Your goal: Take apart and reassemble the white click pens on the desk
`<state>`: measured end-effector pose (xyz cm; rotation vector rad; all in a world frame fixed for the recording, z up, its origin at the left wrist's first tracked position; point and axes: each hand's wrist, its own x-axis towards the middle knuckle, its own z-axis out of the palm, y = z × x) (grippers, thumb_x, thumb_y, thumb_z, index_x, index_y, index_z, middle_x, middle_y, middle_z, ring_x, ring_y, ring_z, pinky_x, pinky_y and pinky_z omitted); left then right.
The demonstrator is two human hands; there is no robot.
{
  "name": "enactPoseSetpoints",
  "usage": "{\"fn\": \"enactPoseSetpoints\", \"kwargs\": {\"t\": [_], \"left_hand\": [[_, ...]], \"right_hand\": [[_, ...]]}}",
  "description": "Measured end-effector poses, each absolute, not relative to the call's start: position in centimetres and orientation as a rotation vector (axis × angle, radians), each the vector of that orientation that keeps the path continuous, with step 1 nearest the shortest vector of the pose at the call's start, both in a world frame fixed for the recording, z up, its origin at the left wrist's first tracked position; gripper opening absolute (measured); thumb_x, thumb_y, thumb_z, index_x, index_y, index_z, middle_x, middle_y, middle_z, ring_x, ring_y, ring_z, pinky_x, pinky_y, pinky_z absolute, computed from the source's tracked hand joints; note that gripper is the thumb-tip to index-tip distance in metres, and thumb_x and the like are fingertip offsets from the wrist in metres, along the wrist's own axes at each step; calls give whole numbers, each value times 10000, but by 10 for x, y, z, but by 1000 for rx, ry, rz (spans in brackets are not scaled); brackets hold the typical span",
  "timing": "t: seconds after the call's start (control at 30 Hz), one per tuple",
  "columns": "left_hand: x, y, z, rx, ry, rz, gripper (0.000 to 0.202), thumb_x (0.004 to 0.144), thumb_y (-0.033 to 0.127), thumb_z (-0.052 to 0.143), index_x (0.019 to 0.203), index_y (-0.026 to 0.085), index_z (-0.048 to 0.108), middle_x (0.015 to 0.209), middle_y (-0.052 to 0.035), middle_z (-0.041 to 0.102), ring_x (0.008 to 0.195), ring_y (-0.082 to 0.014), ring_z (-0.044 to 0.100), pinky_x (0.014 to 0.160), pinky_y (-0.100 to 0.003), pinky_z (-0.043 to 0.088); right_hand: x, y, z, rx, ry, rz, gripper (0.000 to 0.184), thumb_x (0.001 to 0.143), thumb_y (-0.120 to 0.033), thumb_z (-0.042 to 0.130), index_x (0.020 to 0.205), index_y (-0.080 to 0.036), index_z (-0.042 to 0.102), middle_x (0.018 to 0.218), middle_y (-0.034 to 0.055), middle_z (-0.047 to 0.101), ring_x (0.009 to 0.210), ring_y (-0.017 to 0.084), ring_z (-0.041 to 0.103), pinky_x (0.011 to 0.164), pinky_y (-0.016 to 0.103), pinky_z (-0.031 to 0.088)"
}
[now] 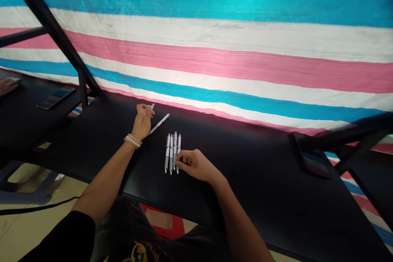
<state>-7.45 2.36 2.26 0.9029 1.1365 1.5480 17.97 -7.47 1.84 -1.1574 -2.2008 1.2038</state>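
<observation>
Several white pens with grey grips (171, 151) lie side by side in a row on the black table (245, 172). My right hand (196, 165) is at the right end of this row, thumb and fingertips closed on the lower part of the rightmost pen (179, 142). Farther left and back, my left hand (143, 120) is closed, and the white tip of a pen (152, 107) sticks out past its fingers; the rest is hidden. Another white pen (160, 123) lies slanted just right of that hand, its lower end close to the wrist.
A striped tarp (215, 61) hangs behind the table. Dark slanted frame bars (61, 37) stand at left and right. A phone-like flat device (56, 97) lies on the left table, near another person's hand (7, 86). A dark flat device (315, 163) is at the right.
</observation>
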Motion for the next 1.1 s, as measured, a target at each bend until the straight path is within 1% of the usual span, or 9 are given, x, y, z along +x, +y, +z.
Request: {"fn": "enactPoseSetpoints", "kwargs": {"t": [0.07, 0.17, 0.27, 0.4, 0.53, 0.67, 0.77, 0.93, 1.1], "left_hand": [[-70, 21, 16, 1168, 1241, 1547, 216, 905, 388, 662, 988, 214, 566, 932, -29, 664, 819, -150, 609, 790, -240, 411], [-66, 19, 7, 1380, 1300, 1477, 287, 894, 420, 666, 1058, 194, 601, 1032, -76, 675, 984, -208, 631, 908, -286, 398], [-67, 21, 0, 1511, 1369, 1405, 354, 899, 450, 652, 1130, 186, 604, 1089, -106, 677, 1048, -237, 635, 961, -323, 404], [-66, 24, -3, 1682, 1466, 1376, 370, 894, 459, 655, 1132, 177, 624, 1140, -125, 675, 1118, -262, 622, 1027, -397, 421], [-52, 16, 4, 1492, 1236, 1325, 410, 860, 467, 702, 1120, 156, 637, 1129, -138, 705, 1034, -248, 682, 973, -425, 507], [-34, -1, 12, 1123, 814, 981, 488, 852, 468, 721, 1178, 118, 626, 1075, -177, 738, 920, -250, 738, 848, -416, 590], [-23, -10, 13, 1015, 671, 899, 415, 851, 429, 738, 1117, 119, 661, 1032, -162, 751, 907, -247, 748, 832, -395, 607], [-16, -12, 11, 851, 673, 1075, 353, 869, 407, 729, 1048, 108, 671, 1004, -154, 758, 970, -270, 747, 871, -402, 605], [-16, -8, 10, 787, 706, 1214, 338, 850, 377, 758, 1022, 102, 662, 1039, -165, 755, 995, -279, 743, 906, -422, 594]], "right_hand": [[179, -76, 18, -1169, -2238, 1129, 116, 892, -265, 632, 801, -214, 684, 575, -55, 502, 488, 84, 430, 469, 201, 293], [179, -77, 17, -1194, -2286, 1005, 90, 832, -179, 650, 750, -209, 631, 570, -61, 507, 493, 82, 443, 494, 206, 312], [181, -75, 14, -1242, -2273, 867, 117, 778, -113, 638, 757, -212, 579, 568, -72, 497, 495, 84, 446, 509, 210, 322], [182, -71, 11, -1290, -2064, 863, 90, 816, -148, 609, 823, -217, 551, 588, -68, 503, 505, 92, 463, 507, 213, 367], [180, -72, 14, -1211, -1737, 1099, 127, 850, -272, 655, 921, -213, 569, 685, -42, 565, 525, 98, 513, 488, 219, 445], [175, -76, 17, -1065, -1558, 1347, 198, 854, -356, 686, 924, -210, 570, 724, -29, 582, 528, 103, 540, 448, 222, 467], [173, -75, 15, -1078, -1508, 1241, 207, 841, -357, 715, 871, -204, 579, 704, -31, 572, 532, 90, 509, 462, 212, 436], [172, -66, 9, -1179, -1489, 927, 193, 811, -338, 755, 925, -204, 675, 673, -41, 534, 555, 88, 473, 500, 213, 426], [168, -66, 3, -1214, -1364, 1061, 341, 919, -496, 618, 1036, -187, 700, 708, 0, 622, 516, 111, 566, 427, 220, 464]]}}
